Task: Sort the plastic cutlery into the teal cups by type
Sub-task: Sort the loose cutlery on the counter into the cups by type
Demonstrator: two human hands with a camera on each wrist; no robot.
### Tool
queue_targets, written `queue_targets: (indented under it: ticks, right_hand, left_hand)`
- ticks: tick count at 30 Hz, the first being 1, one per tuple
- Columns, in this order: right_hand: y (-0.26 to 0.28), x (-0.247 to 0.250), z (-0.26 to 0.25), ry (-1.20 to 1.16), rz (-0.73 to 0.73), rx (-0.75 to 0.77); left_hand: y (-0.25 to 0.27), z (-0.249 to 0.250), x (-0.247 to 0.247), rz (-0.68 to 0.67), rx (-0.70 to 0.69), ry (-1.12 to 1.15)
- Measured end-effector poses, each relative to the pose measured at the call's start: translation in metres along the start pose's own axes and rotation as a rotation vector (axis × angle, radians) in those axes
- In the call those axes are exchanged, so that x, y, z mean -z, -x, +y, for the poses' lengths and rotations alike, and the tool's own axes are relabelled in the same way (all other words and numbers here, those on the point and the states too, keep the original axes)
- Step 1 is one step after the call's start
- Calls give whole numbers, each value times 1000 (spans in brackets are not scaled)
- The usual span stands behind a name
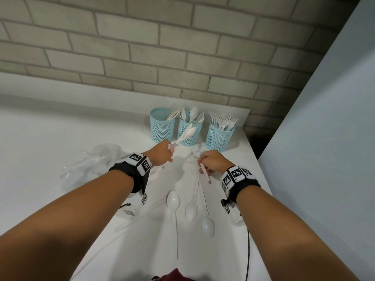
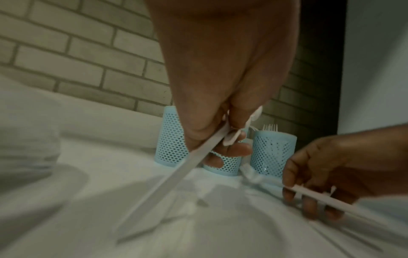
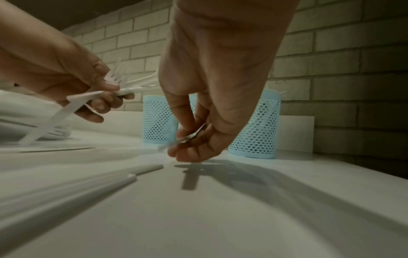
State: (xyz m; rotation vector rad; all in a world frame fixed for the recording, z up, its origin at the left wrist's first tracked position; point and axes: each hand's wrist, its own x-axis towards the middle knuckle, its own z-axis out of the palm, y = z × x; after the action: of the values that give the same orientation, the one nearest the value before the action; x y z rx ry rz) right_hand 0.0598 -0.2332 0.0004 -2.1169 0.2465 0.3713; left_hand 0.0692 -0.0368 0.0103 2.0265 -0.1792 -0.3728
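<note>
While our left hand (image 1: pixel 162 154) held a small bundle of white spoons (image 1: pixel 187 133) by the handles, fingers curled around them, the bowls pointed up and away toward the middle teal cup (image 1: pixel 189 131), which already had spoons in it. This hand was the nearer one to that cup, and the long axis of the bundle was directed almost at its rim, so we judged that a short move forward and up would bring the bundle over it. Our right hand (image 1: pixel 211 162) pinched one thin white piece (image 1: pixel 205 173) low over the white table (image 1: pixel 60 138); its working end was too blurred to name. Behind it stood the right cup (image 1: pixel 219 136) with forks; the left cup (image 1: pixel 162 125) held flat pieces, perhaps knives. Three loose spoons (image 1: pixel 191 209) lay nearer to us. We could read no brand or writing; only black-and-white square markers were on the wristbands (image 1: pixel 140 161).
</note>
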Motion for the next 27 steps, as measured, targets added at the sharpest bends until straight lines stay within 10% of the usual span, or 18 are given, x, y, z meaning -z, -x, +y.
queue_targets:
  ticks: [11, 27]
  right_hand:
    - [-6, -2, -8, -454, 44, 50]
    - [-11, -21, -54, -849, -38, 73]
  left_hand:
    - [5, 5, -4, -65, 121, 581]
    - [13, -3, -9, -130, 134, 672]
